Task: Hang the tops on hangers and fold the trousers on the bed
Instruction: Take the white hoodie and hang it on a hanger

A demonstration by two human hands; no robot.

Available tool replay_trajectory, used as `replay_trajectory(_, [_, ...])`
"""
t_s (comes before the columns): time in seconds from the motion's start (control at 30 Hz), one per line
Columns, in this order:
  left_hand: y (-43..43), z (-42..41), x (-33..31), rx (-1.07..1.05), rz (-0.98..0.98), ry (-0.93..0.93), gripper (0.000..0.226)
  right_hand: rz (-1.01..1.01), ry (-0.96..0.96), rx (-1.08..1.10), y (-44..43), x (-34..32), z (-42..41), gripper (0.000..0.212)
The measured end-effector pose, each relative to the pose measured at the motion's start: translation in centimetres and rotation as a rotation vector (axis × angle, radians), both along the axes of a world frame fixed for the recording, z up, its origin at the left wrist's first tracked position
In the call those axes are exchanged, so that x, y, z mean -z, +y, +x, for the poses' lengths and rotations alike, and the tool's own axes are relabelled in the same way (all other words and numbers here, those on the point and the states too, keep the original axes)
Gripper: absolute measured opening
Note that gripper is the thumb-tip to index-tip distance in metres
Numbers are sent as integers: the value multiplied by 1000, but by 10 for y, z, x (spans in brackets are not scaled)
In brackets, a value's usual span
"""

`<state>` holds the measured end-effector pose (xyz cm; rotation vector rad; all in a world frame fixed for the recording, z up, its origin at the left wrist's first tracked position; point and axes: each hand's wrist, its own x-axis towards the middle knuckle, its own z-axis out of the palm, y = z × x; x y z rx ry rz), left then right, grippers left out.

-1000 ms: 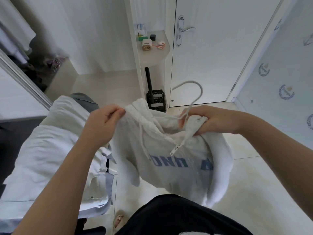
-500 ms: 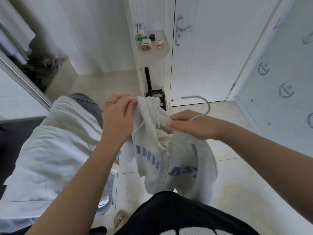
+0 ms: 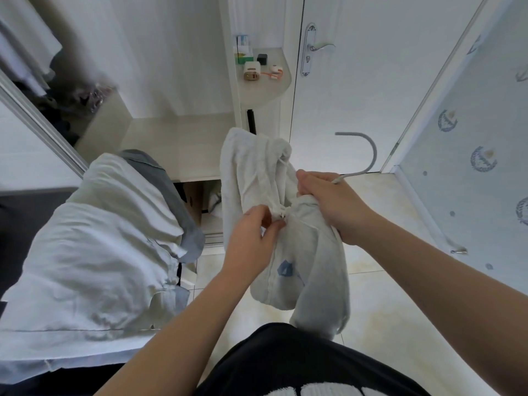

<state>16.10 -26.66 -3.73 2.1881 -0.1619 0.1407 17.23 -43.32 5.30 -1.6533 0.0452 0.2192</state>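
A white zip hoodie [image 3: 288, 252] with blue lettering hangs bunched in front of me over the floor. My right hand [image 3: 328, 201] grips its collar together with the neck of a grey hanger [image 3: 368, 155], whose hook sticks up to the right; the hanger's body is hidden inside the cloth. My left hand [image 3: 251, 238] pinches the hoodie's front at the zip pull, just below the drawstrings. White and grey garments [image 3: 108, 247] lie piled on the bed at the left.
An open wardrobe [image 3: 177, 138] stands ahead, with a corner shelf [image 3: 265, 81] of small items beside a shut white door [image 3: 357, 67]. A patterned wall [image 3: 471, 167] runs along the right. Tiled floor [image 3: 385, 310] lies below me.
My left hand has moved right from the hoodie's shoulder to the zip at its front. The hoodie has gone from spread wide to hanging narrow, and the hanger hook has swung right.
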Motion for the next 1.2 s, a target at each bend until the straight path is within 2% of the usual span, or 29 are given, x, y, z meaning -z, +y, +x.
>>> replay_trajectory(0.1, [6, -2, -7, -54, -139, -51, 19, -197, -32, -8, -15, -5, 2, 46])
replay_trajectory(0.23, [19, 2, -28, -141, -290, -229, 6, -493, 22, -207, -36, -3, -2, 43])
replay_trajectory(0.33, [17, 5, -39, -48, -274, -239, 10, -632, 0, -332, -33, 0, 0, 46])
replay_trajectory(0.47, [24, 10, -41, 14, -223, -195, 15, -682, -70, -349, -36, 4, 8, 51])
replay_trajectory(0.57, [30, 12, -44, 18, -212, -215, 16, -921, 12, -543, -31, 19, 3, 46])
replay_trajectory(0.63, [31, 8, -42, 46, -202, -211, 17, -890, 45, -548, -32, 23, 4, 45])
replay_trajectory(0.7, [36, 5, -36, 38, -180, -142, 16, -727, 27, -462, -36, 18, 5, 48])
replay_trajectory(0.8, [45, 5, -27, 59, -58, 83, 16, -536, -38, -394, -34, 15, 5, 51])
replay_trajectory(0.87, [50, 8, -26, 149, 90, 280, 12, -516, -85, -376, -28, 17, 3, 51])
replay_trajectory(0.93, [58, 10, -27, 257, 156, 398, 7, -516, -118, -382, -24, 15, 2, 50])
replay_trajectory(0.97, [61, 9, -30, 274, 140, 369, 15, -517, -129, -392, -24, 14, 1, 50])
replay_trajectory(1.0, [65, 9, -36, 222, 99, 255, 19, -519, -140, -405, -24, 11, 1, 50])
replay_trajectory(1.07, [75, 12, -44, 21, 74, -89, 27, -527, -183, -443, -26, 3, 2, 49])
replay_trajectory(1.1, [79, 15, -48, -31, 117, -178, 39, -531, -216, -466, -26, 0, 2, 49])
replay_trajectory(1.13, [82, 19, -52, -18, 163, -167, 46, -534, -247, -487, -26, -4, 3, 49])
replay_trajectory(1.17, [84, 24, -56, 49, 200, -88, 45, -540, -268, -501, -26, -7, 3, 49])
replay_trajectory(1.2, [85, 28, -59, 145, 205, -15, 33, -552, -282, -504, -27, -10, 4, 49])
